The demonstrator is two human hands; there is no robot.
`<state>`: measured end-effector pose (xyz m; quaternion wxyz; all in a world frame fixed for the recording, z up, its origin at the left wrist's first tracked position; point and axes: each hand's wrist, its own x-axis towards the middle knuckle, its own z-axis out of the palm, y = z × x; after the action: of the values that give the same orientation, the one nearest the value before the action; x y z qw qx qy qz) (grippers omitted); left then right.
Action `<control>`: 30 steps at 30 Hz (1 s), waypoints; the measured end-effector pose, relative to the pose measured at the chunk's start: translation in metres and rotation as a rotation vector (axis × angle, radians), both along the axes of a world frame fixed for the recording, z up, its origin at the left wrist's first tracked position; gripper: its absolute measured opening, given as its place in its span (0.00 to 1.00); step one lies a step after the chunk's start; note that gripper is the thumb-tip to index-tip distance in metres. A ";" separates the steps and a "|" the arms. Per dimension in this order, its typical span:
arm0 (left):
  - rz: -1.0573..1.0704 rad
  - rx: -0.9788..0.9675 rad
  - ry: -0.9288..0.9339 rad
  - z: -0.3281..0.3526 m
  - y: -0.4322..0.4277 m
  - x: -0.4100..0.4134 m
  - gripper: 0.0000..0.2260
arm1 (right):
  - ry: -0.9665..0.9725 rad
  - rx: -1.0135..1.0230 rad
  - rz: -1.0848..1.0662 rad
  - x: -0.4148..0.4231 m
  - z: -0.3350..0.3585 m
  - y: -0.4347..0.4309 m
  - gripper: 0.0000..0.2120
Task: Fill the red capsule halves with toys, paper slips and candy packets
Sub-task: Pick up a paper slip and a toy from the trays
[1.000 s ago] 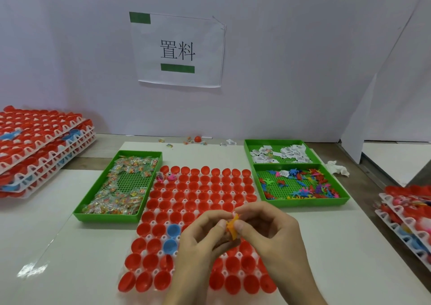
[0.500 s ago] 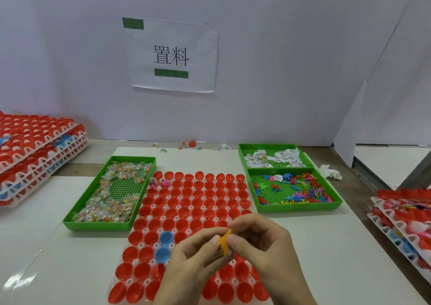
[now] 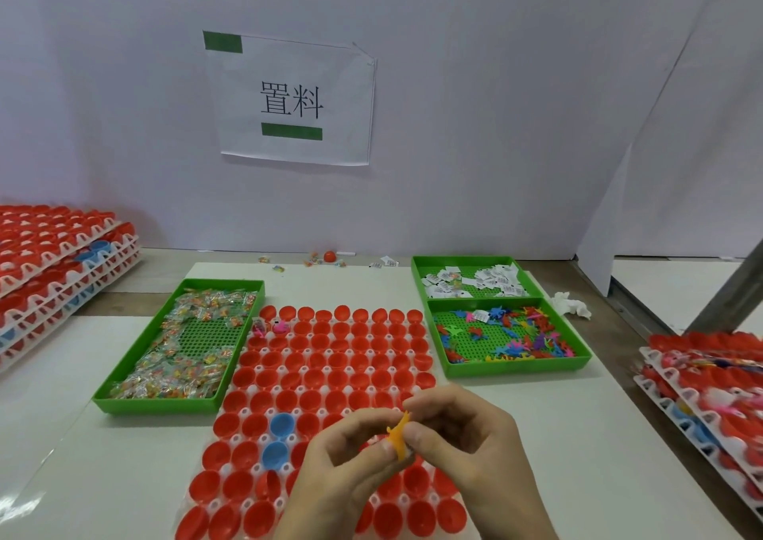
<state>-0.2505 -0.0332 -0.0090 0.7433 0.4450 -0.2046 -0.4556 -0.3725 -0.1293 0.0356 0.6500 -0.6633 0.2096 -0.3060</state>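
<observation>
Left hand (image 3: 342,469), right hand (image 3: 475,444), pinching thin spiky orange toy (image 3: 397,436)

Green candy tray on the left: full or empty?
Partly full: candy packets line the tray edges; bare green mesh shows around the middle.

Grid of open red plastic capsule halves (image 3: 330,358), mouths up, small orange plastic toy figure (image 3: 398,436) above its near rows, clear candy packets (image 3: 181,353) in left green tray (image 3: 136,403), white paper slips (image 3: 475,281) and coloured plastic toys (image 3: 516,337) in right green trays (image 3: 516,368).
</observation>
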 end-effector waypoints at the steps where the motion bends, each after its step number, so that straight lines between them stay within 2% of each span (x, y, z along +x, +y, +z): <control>1: 0.041 0.013 -0.042 -0.003 -0.002 -0.001 0.18 | -0.013 0.030 -0.005 0.000 0.001 0.000 0.09; 5: 0.203 0.056 -0.220 -0.008 -0.004 -0.009 0.16 | -0.023 0.062 -0.016 0.000 -0.002 0.000 0.11; 8: 0.274 0.077 -0.278 -0.012 -0.004 -0.013 0.04 | -0.012 0.039 -0.065 -0.001 -0.007 0.000 0.15; 11: 0.281 0.105 -0.314 -0.015 -0.001 -0.010 0.15 | 0.004 0.012 -0.103 -0.001 -0.010 0.002 0.16; 16: 0.250 0.095 -0.398 -0.006 0.007 -0.009 0.15 | 0.064 -0.078 -0.147 0.002 -0.019 0.007 0.16; 19: 0.231 0.092 -0.402 -0.004 0.012 -0.010 0.14 | 0.084 -0.142 -0.153 0.003 -0.017 0.012 0.16; 22: 0.230 0.071 -0.390 0.000 0.018 -0.011 0.06 | 0.099 -0.201 -0.147 0.005 -0.019 0.016 0.17; 26: 0.264 0.059 -0.356 0.000 0.025 -0.011 0.07 | 0.135 -0.244 -0.152 0.007 -0.021 0.020 0.19; 30: 0.320 0.048 -0.324 0.002 0.031 -0.010 0.04 | 0.150 -0.365 -0.154 0.010 -0.024 0.025 0.15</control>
<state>-0.2610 -0.0026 -0.0071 0.7527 0.5566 -0.2375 -0.2593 -0.3626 -0.1042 0.0113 0.4762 -0.7730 0.2485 -0.3375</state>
